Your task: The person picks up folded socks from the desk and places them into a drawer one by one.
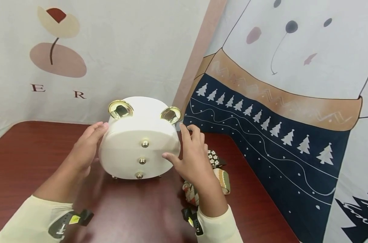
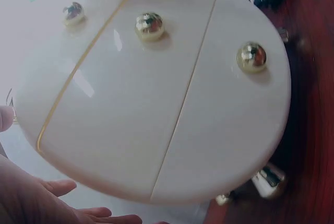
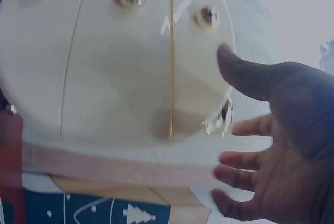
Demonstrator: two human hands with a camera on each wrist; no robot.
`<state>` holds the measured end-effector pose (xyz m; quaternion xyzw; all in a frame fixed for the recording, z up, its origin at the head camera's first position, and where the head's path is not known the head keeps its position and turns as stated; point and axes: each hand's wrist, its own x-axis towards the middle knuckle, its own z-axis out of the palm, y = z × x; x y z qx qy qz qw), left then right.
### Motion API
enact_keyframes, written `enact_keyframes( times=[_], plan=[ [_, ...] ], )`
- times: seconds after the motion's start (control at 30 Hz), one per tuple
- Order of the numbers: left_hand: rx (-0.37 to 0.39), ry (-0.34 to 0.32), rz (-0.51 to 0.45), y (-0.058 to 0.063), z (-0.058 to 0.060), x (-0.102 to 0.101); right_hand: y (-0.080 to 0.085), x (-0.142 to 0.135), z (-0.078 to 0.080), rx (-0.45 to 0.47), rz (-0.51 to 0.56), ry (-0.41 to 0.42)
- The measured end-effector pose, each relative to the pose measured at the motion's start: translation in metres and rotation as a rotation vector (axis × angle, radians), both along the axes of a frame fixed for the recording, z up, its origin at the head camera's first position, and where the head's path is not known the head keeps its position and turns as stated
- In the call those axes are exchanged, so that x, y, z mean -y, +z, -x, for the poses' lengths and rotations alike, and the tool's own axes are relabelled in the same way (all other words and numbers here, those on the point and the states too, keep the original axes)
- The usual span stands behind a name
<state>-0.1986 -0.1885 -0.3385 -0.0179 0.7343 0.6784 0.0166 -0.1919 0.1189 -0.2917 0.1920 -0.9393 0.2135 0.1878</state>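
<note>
A glossy white rounded jewelry box [image 1: 126, 145] stands on small feet on the table. Two gold ear-shaped pieces rise from its top, and three gold knobs [image 1: 142, 160] run down its front. Thin lines split that front [image 2: 141, 88] into three drawer-like sections in the left wrist view. My left hand [image 1: 82, 148] is at the box's left side with its fingers extended; whether it touches is unclear. On the other side is my right hand [image 1: 193, 158], fingers spread and loosely bent, thumb near the front edge. In the right wrist view this hand [image 3: 292, 130] holds nothing.
Right of the box, partly behind my right forearm, lie a black fabric piece with white flowers [image 1: 213, 158], a green and yellow striped roll [image 1: 222, 180] and a patterned roll [image 1: 190, 194]. Printed cloth [image 1: 135, 50] hangs behind the reddish-brown table [image 1: 20, 162].
</note>
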Motion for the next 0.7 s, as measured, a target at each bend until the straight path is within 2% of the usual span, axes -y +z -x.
enact_keyframes(
  times=[0.13,0.33,0.43,0.53,0.7],
  plan=[
    [-0.022,0.018,-0.015,-0.002,0.002,-0.006,-0.004,0.016,-0.007,-0.161,0.081,0.052],
    [-0.061,0.139,-0.013,0.002,0.001,-0.016,-0.018,0.041,-0.008,-0.352,0.194,0.151],
    [-0.057,0.177,-0.018,0.003,0.001,-0.018,-0.026,0.053,-0.008,-0.397,0.218,0.172],
    [-0.064,0.208,-0.018,0.005,-0.001,-0.02,-0.034,0.062,-0.008,-0.419,0.215,0.154],
    [-0.147,0.272,-0.024,0.007,-0.003,-0.025,-0.042,0.07,-0.007,-0.43,0.201,0.136]
  ],
)
